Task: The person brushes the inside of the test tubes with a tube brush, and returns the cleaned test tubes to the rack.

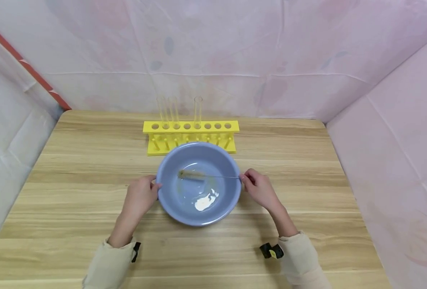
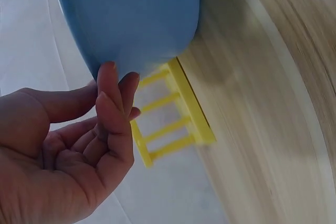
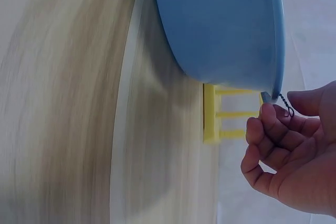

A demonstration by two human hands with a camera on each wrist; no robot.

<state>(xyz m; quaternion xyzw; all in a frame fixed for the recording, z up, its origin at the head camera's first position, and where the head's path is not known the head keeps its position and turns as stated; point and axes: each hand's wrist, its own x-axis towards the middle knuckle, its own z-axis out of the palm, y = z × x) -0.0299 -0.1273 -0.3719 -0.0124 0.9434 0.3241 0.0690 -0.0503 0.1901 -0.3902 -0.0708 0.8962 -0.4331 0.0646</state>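
Note:
A round blue plastic basin [image 1: 197,218] is between my two hands in the head view. Inside it a test tube brush [image 1: 191,174] lies over a wet, shiny bottom, its thin wire handle reaching the right rim. My left hand [image 1: 141,194] pinches the basin's left rim, thumb on top and fingers beneath. On the opposite side my right hand [image 1: 258,186] grips the rim, fingertips under the edge. By its thumb, the brush's twisted wire loop [image 3: 290,109] sticks out past the rim in the right wrist view.
Right behind the basin stands a yellow test tube rack [image 1: 191,127], partly hidden by it. Several clear glass test tubes, among them one tube [image 1: 197,110], stand upright in the rack. The wooden table [image 1: 90,172] meets draped cloth walls [image 1: 213,52] at the back and sides.

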